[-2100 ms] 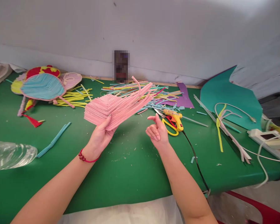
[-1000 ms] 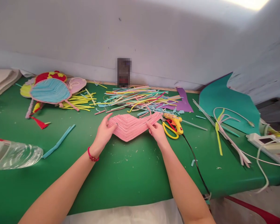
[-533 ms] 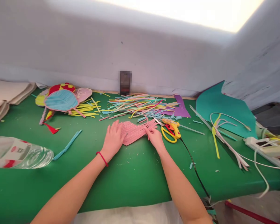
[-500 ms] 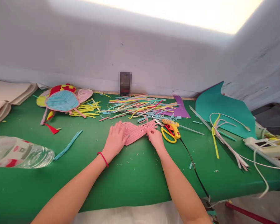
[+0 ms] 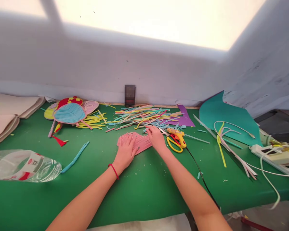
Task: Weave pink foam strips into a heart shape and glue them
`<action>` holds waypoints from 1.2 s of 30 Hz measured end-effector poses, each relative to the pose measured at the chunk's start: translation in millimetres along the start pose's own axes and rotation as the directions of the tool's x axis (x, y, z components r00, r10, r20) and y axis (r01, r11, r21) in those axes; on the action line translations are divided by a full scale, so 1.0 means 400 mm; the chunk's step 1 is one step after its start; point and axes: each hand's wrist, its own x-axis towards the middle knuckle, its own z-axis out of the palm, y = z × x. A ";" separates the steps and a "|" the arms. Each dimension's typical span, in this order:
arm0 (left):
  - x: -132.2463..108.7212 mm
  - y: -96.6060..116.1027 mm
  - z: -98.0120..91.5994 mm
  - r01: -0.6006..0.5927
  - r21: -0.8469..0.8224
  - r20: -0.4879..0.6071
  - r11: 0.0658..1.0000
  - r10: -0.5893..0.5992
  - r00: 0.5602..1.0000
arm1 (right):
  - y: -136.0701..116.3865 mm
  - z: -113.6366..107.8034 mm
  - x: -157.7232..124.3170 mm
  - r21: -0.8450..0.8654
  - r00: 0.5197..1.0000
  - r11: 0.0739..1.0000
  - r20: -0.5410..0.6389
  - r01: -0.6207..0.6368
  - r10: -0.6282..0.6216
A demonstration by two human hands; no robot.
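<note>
A piece made of pink strips [image 5: 142, 143] laid side by side, with a rounded left end, lies on the green tabletop in front of me. My left hand [image 5: 126, 151] rests flat on its left part, fingers spread, with a red cord round the wrist. Over the right end is my right hand [image 5: 157, 138], its fingers drawn together at the upper edge, seemingly pinching a pink strip. The fingers cover the strip ends there. Just right of this hand lie yellow-handled scissors [image 5: 174, 145] and a yellow glue gun [image 5: 180, 138], partly overlapping.
Behind the hands lies a heap of coloured strips [image 5: 144, 116] beside purple sheet [image 5: 186, 116]. At left are a clear bottle [image 5: 26, 165], blue strips [image 5: 75, 158] and a strip-covered craft figure [image 5: 69, 113]. A teal sheet [image 5: 228, 118] and white power strip [image 5: 262, 154] are at right.
My right hand has moved up and left across the strip ends. My left hand has slid a little on the pink piece, fingers more spread. The view has tilted up slightly.
</note>
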 end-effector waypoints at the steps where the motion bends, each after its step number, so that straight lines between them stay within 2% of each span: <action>1: 0.000 0.000 0.000 0.003 -0.008 -0.006 1.000 -0.003 1.000 | -0.004 -0.003 0.045 -0.102 0.997 0.993 0.059 0.061 -0.056; 2: 0.001 -0.001 0.000 0.007 -0.016 -0.009 1.000 -0.008 1.000 | -0.007 -0.004 0.092 -0.205 0.988 0.973 0.129 0.107 -0.082; 5: 0.002 -0.007 0.000 0.023 -0.040 -0.012 0.999 -0.023 1.000 | -0.002 0.012 0.219 -0.244 0.963 0.955 0.245 0.171 -0.109; 8: 0.004 -0.015 0.001 0.046 -0.076 -0.017 0.996 -0.047 0.999 | 0.018 0.050 0.300 -0.268 0.933 0.942 0.347 0.202 -0.101; 12: 0.006 -0.021 0.005 0.064 -0.117 -0.013 0.991 -0.066 0.998 | 0.050 0.089 0.360 -0.314 0.934 0.934 0.354 0.169 -0.051; 17: 0.008 -0.021 0.004 0.040 -0.146 -0.002 0.988 -0.041 0.999 | 0.070 0.094 0.425 -0.360 0.936 0.916 0.350 0.175 -0.042; 20: 0.008 -0.023 0.000 0.053 -0.157 0.001 0.986 -0.054 0.999 | 0.062 0.095 0.444 -0.347 0.921 0.900 0.368 0.265 -0.129; 23: 0.009 -0.026 -0.001 0.072 -0.163 0.006 0.984 -0.072 0.997 | 0.051 0.105 0.441 -0.326 0.881 0.867 0.415 0.377 -0.226; 26: 0.009 -0.026 0.002 0.070 -0.167 0.010 0.984 -0.069 0.998 | 0.050 0.119 0.426 -0.339 0.852 0.834 0.453 0.436 -0.262; 36: 0.009 -0.028 0.010 0.050 -0.141 -0.011 0.989 -0.052 0.999 | 0.083 0.149 0.413 -0.445 0.908 0.813 0.354 0.375 -0.224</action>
